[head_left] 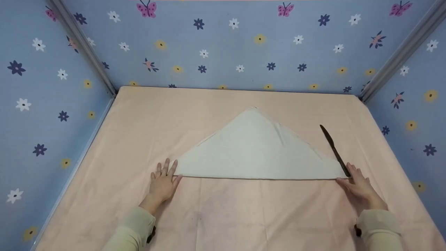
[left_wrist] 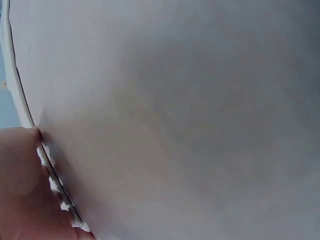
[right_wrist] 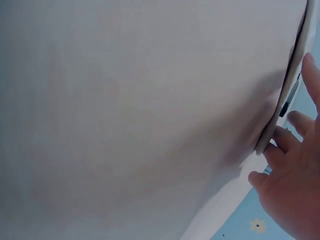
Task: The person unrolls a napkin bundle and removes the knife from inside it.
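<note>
A white cloth [head_left: 258, 150] lies folded in a wide triangle, its point at the far side and its long folded edge towards me. My left hand [head_left: 162, 184] rests at the left corner with its fingers extended and spread; the thumb lies by the folded edge. At the opposite corner is my right hand [head_left: 362, 188], fingers extended, with the thumb at the near edge. A dark table knife [head_left: 333, 148] slants over the cloth's right end, its lower end close beside the right hand's fingers. In the right wrist view, the cloth's folded edge [right_wrist: 295, 65] runs past the fingertips.
A peach cover [head_left: 230, 216] with faint creases spreads over the table under the cloth. Blue walls [head_left: 223, 38] patterned with flowers and butterflies enclose the back and both sides. Grey posts [head_left: 400, 52] stand at the back corners.
</note>
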`<action>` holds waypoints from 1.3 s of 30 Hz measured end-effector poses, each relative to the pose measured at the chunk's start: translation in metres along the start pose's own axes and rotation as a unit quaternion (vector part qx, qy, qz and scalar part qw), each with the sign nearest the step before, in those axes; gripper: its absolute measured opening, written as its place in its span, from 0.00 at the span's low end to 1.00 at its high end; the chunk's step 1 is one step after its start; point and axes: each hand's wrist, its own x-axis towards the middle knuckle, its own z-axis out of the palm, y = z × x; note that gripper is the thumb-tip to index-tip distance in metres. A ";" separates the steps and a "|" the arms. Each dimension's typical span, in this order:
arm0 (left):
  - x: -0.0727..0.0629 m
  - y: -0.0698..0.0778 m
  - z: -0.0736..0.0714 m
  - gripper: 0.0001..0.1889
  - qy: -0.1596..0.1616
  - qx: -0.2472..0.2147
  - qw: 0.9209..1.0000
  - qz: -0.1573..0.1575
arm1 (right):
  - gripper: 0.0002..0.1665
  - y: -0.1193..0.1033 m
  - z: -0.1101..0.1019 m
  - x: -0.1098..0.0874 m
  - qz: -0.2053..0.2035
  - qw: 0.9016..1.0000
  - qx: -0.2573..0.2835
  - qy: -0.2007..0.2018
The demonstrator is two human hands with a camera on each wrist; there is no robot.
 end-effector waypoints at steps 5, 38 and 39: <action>-0.001 0.000 -0.001 0.32 0.005 -0.001 1.000 0.002 | 0.52 -0.001 0.002 0.000 0.004 1.000 -0.018 0.004; -0.001 0.001 -0.001 0.32 -0.016 -0.011 1.000 -0.006 | 0.33 -0.046 0.001 0.009 0.086 0.962 0.127 0.228; -0.001 0.001 -0.001 0.32 -0.017 -0.013 1.000 -0.006 | 0.33 -0.047 0.001 0.010 0.096 0.958 0.138 0.232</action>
